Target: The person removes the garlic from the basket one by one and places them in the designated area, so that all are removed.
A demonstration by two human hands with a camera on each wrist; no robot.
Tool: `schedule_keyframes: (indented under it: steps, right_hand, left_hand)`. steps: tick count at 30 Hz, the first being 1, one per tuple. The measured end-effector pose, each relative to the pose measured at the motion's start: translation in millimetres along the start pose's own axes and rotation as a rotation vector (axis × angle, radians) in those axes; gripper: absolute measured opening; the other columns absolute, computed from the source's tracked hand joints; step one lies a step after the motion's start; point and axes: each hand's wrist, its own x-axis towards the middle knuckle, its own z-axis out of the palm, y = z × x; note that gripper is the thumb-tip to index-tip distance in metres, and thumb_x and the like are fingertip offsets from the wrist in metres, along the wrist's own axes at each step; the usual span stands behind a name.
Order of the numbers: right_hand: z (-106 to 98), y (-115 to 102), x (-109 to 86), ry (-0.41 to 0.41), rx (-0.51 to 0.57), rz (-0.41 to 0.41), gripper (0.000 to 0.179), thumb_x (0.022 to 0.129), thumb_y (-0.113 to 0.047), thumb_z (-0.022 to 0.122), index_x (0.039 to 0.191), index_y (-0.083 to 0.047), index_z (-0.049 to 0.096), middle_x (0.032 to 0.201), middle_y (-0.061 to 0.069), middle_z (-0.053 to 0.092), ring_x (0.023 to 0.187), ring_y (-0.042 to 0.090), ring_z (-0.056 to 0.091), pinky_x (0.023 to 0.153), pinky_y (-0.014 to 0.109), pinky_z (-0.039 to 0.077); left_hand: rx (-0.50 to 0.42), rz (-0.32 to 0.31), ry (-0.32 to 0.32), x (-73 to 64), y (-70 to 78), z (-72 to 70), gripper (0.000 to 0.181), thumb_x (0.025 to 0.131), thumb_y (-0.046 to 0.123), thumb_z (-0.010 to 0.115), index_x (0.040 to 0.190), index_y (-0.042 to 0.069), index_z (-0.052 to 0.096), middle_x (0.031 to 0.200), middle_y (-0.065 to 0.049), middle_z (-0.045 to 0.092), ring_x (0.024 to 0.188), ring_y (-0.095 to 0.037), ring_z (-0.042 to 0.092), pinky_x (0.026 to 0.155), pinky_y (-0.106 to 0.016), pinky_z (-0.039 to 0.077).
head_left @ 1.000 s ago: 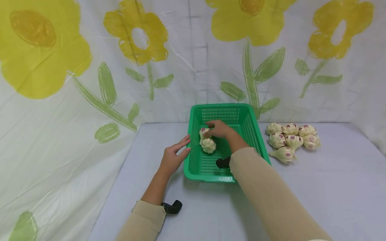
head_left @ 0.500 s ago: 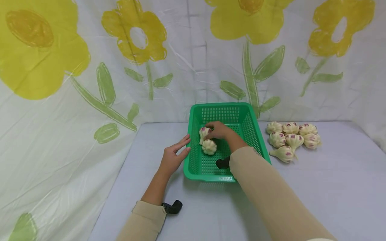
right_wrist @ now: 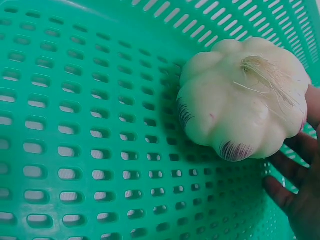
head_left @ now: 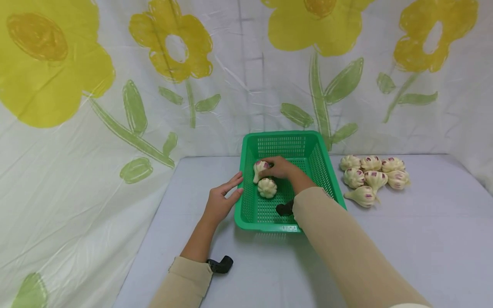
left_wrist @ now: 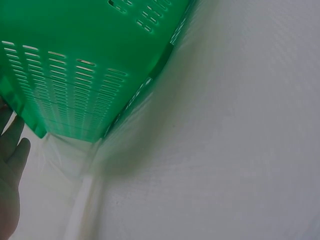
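Observation:
A green perforated plastic basket [head_left: 290,229] stands on the table, with two garlic bulbs inside near its left wall. My right hand [head_left: 280,167] reaches into the basket and grips the farther garlic bulb [head_left: 259,169], whose stalk points toward me. Just in front of it sits the second garlic bulb [head_left: 267,188], root end up. The right wrist view shows that nearer garlic bulb [right_wrist: 242,100] large, with the fingers [right_wrist: 295,165] behind it and the gripped bulb hidden. My left hand [head_left: 220,201] rests its straight fingertips against the basket's left rim.
Right of the basket lies a group of several garlic bulbs [head_left: 363,179] with purple streaks. A white sheet [head_left: 227,85] printed with yellow flowers hangs behind the table [head_left: 423,239]. Black wrist cameras [head_left: 220,264] are strapped near both sleeves.
The fingers of my right hand have drawn in round the farther garlic bulb, and it has shifted slightly away and to the left. The left hand stays in place.

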Motion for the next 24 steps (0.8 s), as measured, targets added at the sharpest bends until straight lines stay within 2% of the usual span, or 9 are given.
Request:
schedule_keyframes:
  steps: [11, 20, 24]
  right_hand:
    - [-1.4, 0.5, -0.2, 0.059, 0.082, 0.026, 0.062, 0.092, -0.039, 0.067, 0.146, -0.014, 0.05, 0.146, 0.016, 0.051, 0.135, 0.035, 0.046, 0.112, 0.048, 0.039]
    - [-4.6, 2.3, 2.7, 0.164, 0.155, 0.026, 0.068, 0.091, -0.042, 0.068, 0.147, -0.011, 0.046, 0.147, 0.017, 0.048, 0.134, 0.035, 0.047, 0.108, 0.05, 0.043]
    - [-6.0, 0.3, 0.3, 0.18, 0.17, 0.036, 0.067, 0.091, -0.039, 0.068, 0.147, -0.009, 0.046, 0.146, 0.017, 0.049, 0.131, 0.035, 0.049, 0.105, 0.05, 0.045]
  left_hand:
    - [-0.013, -0.001, -0.007, 0.1, 0.9, -0.5, 0.039, 0.097, 0.014, 0.062, 0.133, -0.003, 0.059, 0.145, -0.008, 0.052, 0.136, -0.019, 0.049, 0.113, -0.038, 0.039]
    - [0.013, 0.038, 0.018, -0.1, 2.2, 0.5, 0.037, 0.096, 0.009, 0.063, 0.131, -0.004, 0.061, 0.143, -0.011, 0.054, 0.133, -0.022, 0.051, 0.111, -0.04, 0.041]
    - [0.036, 0.062, 0.025, -0.6, 4.1, 1.1, 0.036, 0.095, 0.006, 0.062, 0.13, -0.005, 0.061, 0.142, -0.014, 0.055, 0.133, -0.026, 0.052, 0.111, -0.043, 0.041]
